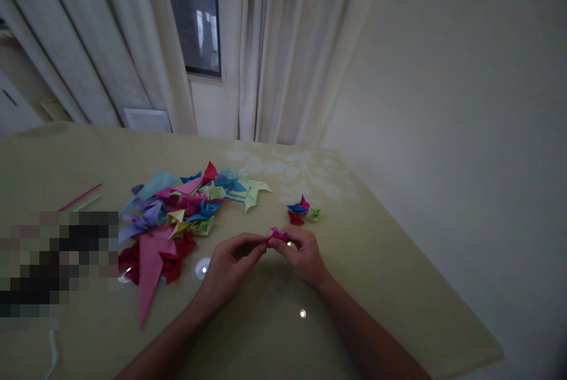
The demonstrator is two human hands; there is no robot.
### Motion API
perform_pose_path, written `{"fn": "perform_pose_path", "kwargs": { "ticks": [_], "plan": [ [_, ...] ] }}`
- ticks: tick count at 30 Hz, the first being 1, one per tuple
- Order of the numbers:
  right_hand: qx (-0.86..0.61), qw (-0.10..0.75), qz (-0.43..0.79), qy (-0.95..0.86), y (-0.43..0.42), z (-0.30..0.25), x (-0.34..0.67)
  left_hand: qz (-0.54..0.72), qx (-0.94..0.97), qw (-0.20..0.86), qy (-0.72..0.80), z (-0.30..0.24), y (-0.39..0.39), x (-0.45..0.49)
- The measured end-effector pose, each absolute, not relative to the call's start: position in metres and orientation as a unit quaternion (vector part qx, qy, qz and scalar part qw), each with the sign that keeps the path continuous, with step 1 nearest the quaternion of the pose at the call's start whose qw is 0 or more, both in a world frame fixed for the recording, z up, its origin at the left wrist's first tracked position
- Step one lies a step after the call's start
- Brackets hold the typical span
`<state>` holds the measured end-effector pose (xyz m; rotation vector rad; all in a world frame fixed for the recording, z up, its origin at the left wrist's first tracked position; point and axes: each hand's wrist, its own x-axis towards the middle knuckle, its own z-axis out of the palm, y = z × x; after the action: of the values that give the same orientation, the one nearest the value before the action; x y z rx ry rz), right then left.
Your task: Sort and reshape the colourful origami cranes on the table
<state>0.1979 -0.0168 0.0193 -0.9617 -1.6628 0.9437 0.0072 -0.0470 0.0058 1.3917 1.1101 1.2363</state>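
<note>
My left hand (pixel 230 262) and my right hand (pixel 301 253) meet above the table, both closed in a pinch on one small magenta folded paper piece (pixel 275 234). Its exact shape is partly hidden by my fingers. Just beyond my right hand lies a little cluster of folded paper pieces (pixel 297 217) in blue, red, magenta and light green. To the left of my left hand spreads a heap of origami pieces (pixel 190 205) in many colours. A long pink folded piece (pixel 150 268) points from that heap toward the near edge.
A pale yellow-green cloth (pixel 381 285) with a white floral pattern covers the table. At the left lie a thin magenta stick (pixel 80 197) and a pale green stick (pixel 88 203); a blurred-out patch hides what is beside them. Curtains (pixel 292 43) hang behind, and a wall stands at right.
</note>
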Motion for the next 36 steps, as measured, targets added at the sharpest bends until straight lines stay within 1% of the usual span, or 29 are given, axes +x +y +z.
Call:
{"fn": "perform_pose_path", "kwargs": {
  "ticks": [4,9,12,15,21,26,36],
  "plan": [
    [-0.408,0.474,0.385,-0.678,-0.017,0.018,0.196,0.507,0.563,0.472,0.452,0.007,-0.047,0.007],
    [-0.415,0.467,0.392,-0.676,-0.016,0.015,0.197,0.504,0.53,0.518,0.443,0.005,-0.045,0.009],
    [-0.415,0.467,0.428,-0.653,-0.015,0.015,0.198,0.522,0.493,0.536,0.445,0.006,-0.043,0.01],
    [-0.392,0.459,0.467,-0.646,-0.012,0.015,0.199,0.541,0.451,0.537,0.465,0.009,-0.042,0.009],
    [-0.395,0.455,0.481,-0.637,-0.01,0.014,0.199,0.544,0.419,0.54,0.487,0.012,-0.041,0.008],
    [-0.376,0.453,0.548,-0.595,-0.006,0.011,0.199,0.561,0.399,0.54,0.484,0.009,-0.039,0.006],
    [-0.39,0.449,0.542,-0.594,-0.004,0.007,0.201,0.566,0.388,0.54,0.488,0.006,-0.038,0.004]
  ]
}}
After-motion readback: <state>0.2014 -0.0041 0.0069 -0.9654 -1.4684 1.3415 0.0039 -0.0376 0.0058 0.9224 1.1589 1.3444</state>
